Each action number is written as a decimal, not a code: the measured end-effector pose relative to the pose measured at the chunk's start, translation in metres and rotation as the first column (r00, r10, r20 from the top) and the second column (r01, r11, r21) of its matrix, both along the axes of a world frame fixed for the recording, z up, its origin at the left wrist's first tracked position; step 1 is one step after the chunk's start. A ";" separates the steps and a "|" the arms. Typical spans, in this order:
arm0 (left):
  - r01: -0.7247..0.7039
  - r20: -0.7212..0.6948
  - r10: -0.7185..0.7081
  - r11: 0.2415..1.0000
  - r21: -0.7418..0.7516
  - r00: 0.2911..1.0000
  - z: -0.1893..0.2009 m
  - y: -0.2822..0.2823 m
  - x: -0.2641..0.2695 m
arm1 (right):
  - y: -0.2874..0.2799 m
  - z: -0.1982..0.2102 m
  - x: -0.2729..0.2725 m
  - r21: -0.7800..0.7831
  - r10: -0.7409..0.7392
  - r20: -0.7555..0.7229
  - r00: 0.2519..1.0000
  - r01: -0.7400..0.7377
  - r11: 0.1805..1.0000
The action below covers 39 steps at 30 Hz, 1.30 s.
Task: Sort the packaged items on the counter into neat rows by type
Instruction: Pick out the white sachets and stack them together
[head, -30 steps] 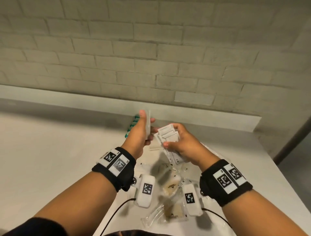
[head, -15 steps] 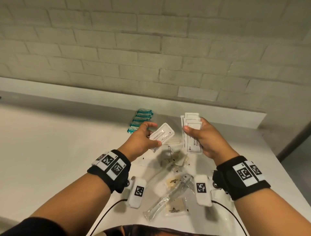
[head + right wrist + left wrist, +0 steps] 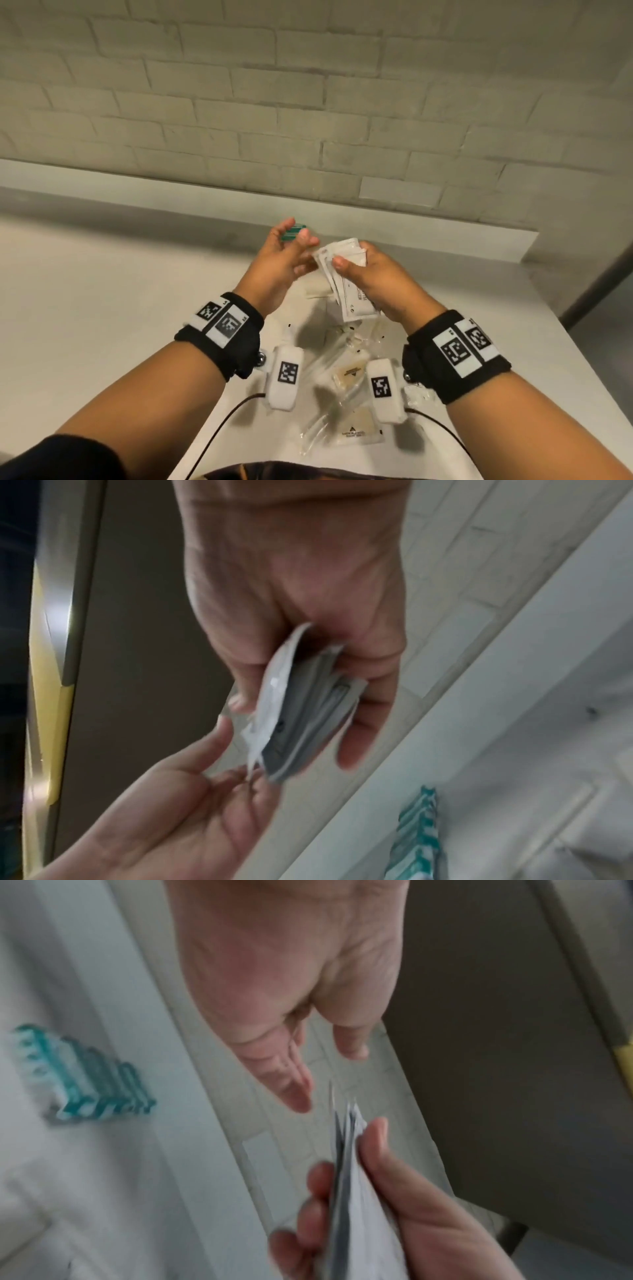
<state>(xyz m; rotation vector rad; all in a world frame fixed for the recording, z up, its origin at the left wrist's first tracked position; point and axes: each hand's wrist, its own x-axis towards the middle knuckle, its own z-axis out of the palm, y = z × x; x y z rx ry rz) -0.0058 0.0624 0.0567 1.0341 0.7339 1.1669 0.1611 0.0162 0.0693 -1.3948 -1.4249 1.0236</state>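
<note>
While gripped right-handed: sachets.

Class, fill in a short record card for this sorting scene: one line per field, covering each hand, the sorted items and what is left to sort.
left hand: open, palm toward the white sachets, holds nothing
right hand: grips a fanned stack of white sachets
teal packets: overlapping row on the counter near the back ledge
unsorted: clear wrapped items and beige sachets loose on the counter between the wrists
blur: wrist views smeared, sachet print unreadable
</note>
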 end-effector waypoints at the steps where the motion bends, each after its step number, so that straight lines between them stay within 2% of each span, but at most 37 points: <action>1: 0.053 -0.005 -0.053 0.997 -0.049 0.999 -0.004 -0.003 0.005 | 0.001 -0.001 -0.006 0.006 -0.062 -0.053 0.997 0.062 0.998; 3: 0.191 -0.078 -0.199 0.977 -0.093 0.977 -0.011 -0.015 0.019 | 0.003 -0.001 -0.021 -0.052 -0.118 -0.136 0.984 0.111 0.992; 4: 0.237 -0.062 -0.246 0.963 -0.124 0.967 -0.011 -0.021 0.026 | 0.004 -0.001 -0.028 -0.109 -0.126 -0.186 0.974 0.107 0.988; 7: 0.220 0.043 -0.216 0.952 -0.214 0.976 -0.009 -0.025 0.036 | 0.003 0.002 -0.032 -0.237 -0.122 -0.421 0.899 0.020 0.971; 8: 0.191 0.043 -0.186 0.956 -0.225 0.982 -0.009 -0.023 0.034 | 0.001 0.003 -0.028 -0.238 -0.085 -0.447 0.891 -0.027 0.971; 9: 0.173 0.039 -0.169 0.959 -0.224 0.985 -0.008 -0.020 0.032 | -0.002 0.005 -0.023 -0.221 -0.023 -0.422 0.907 -0.078 0.972; 11: 0.171 0.058 -0.162 0.959 -0.226 0.985 -0.010 -0.015 0.029 | -0.005 0.007 -0.014 -0.180 0.074 -0.277 0.958 -0.128 0.975; 13: 0.192 0.103 -0.173 0.956 -0.224 0.980 -0.006 -0.018 0.031 | -0.003 0.008 -0.013 -0.093 0.022 -0.010 1.000 -0.023 0.995; 14: 0.205 0.121 -0.182 0.955 -0.215 0.976 -0.006 -0.019 0.033 | -0.001 0.008 -0.014 -0.018 -0.047 0.151 0.987 0.050 0.999; 15: 0.213 0.128 -0.189 0.954 -0.210 0.974 -0.006 -0.020 0.036 | 0.000 0.006 -0.014 0.069 -0.124 0.306 0.944 0.108 0.992; 17: 0.208 0.127 -0.183 0.951 -0.229 0.975 -0.007 -0.022 0.040 | 0.000 0.006 -0.014 0.208 -0.241 0.490 0.838 0.156 0.966; 18: 0.203 0.124 -0.177 0.949 -0.241 0.976 -0.008 -0.023 0.040 | -0.001 0.008 -0.012 0.245 -0.277 0.511 0.814 0.171 0.954; 19: 0.201 0.119 -0.176 0.948 -0.248 0.977 -0.007 -0.023 0.039 | -0.002 0.011 -0.006 0.260 -0.279 0.491 0.826 0.167 0.951; 20: 0.201 0.116 -0.176 0.946 -0.254 0.977 -0.005 -0.024 0.038 | -0.002 0.014 0.000 0.249 -0.228 0.436 0.871 0.126 0.960; 21: 0.205 0.117 -0.180 0.941 -0.267 0.977 -0.004 -0.022 0.036 | -0.003 0.018 0.006 0.207 -0.115 0.373 0.921 0.038 0.978; 22: 0.222 0.128 -0.192 0.928 -0.299 0.973 -0.003 -0.021 0.034 | -0.005 0.021 0.011 0.136 0.038 0.338 0.940 -0.088 0.987; 23: 0.258 0.138 -0.224 0.908 -0.330 0.965 0.000 -0.020 0.033 | -0.006 0.023 0.014 0.057 0.185 0.363 0.913 -0.220 0.974; 24: 0.320 0.155 -0.282 0.880 -0.351 0.947 0.002 -0.020 0.032 | -0.008 0.024 0.013 -0.014 0.293 0.455 0.841 -0.323 0.946; 25: 0.401 0.194 -0.354 0.848 -0.347 0.915 0.003 -0.020 0.033 | -0.009 0.024 0.012 -0.050 0.337 0.578 0.743 -0.380 0.924; 26: 0.462 0.233 -0.403 0.825 -0.325 0.885 0.004 -0.021 0.034 | -0.010 0.022 0.009 -0.036 0.313 0.683 0.659 -0.398 0.917; 27: 0.482 0.249 -0.419 0.819 -0.311 0.873 0.005 -0.022 0.036 | -0.009 0.021 0.008 0.006 0.259 0.739 0.622 -0.390 0.921; 29: 0.487 0.270 -0.416 0.815 -0.312 0.868 0.004 -0.022 0.039 | -0.007 0.022 0.008 0.087 0.177 0.741 0.648 -0.354 0.931; 31: 0.472 0.294 -0.389 0.826 -0.309 0.873 0.002 -0.020 0.040 | -0.005 0.021 0.011 0.073 0.197 0.715 0.671 -0.351 0.933; 33: 0.423 0.270 -0.345 0.844 -0.330 0.899 -0.001 -0.018 0.040 | -0.005 0.019 0.013 0.033 0.241 0.711 0.660 -0.375 0.927; 35: 0.383 0.222 -0.322 0.858 -0.342 0.920 -0.004 -0.015 0.041 | -0.004 0.016 0.011 0.066 0.211 0.742 0.637 -0.381 0.922; 39: 0.405 0.212 -0.350 0.843 -0.353 0.913 -0.011 -0.006 0.044 | 0.000 0.013 0.012 0.125 0.158 0.742 0.652 -0.366 0.922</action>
